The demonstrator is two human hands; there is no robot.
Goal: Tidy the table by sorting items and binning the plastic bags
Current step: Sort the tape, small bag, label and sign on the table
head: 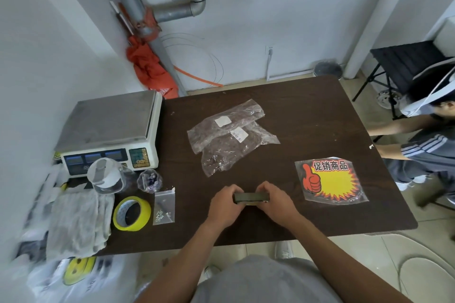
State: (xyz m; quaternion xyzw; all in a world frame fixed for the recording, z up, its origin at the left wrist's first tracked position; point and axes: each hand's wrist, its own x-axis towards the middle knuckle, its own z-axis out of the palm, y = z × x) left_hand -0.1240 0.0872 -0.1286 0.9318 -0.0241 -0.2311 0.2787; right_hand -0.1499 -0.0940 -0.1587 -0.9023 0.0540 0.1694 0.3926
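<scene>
We grip one dark flat block point(250, 198) between our left hand point(225, 206) and right hand point(275, 200), fingers clamped on its ends, near the table's point(307, 110) front edge. We count two clear plastic bags point(229, 135) mid-table, one small zip bag point(164, 204), one yellow tape roll point(131, 213), one promo sign point(331, 181). Bare tabletop lies between bags and sign.

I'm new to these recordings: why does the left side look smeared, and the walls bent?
Head view: the wide lens curves the table edge and walls; the lower-left corner, around the cloth, is blurred, while the hands are sharp; lighting is soft and even.
</scene>
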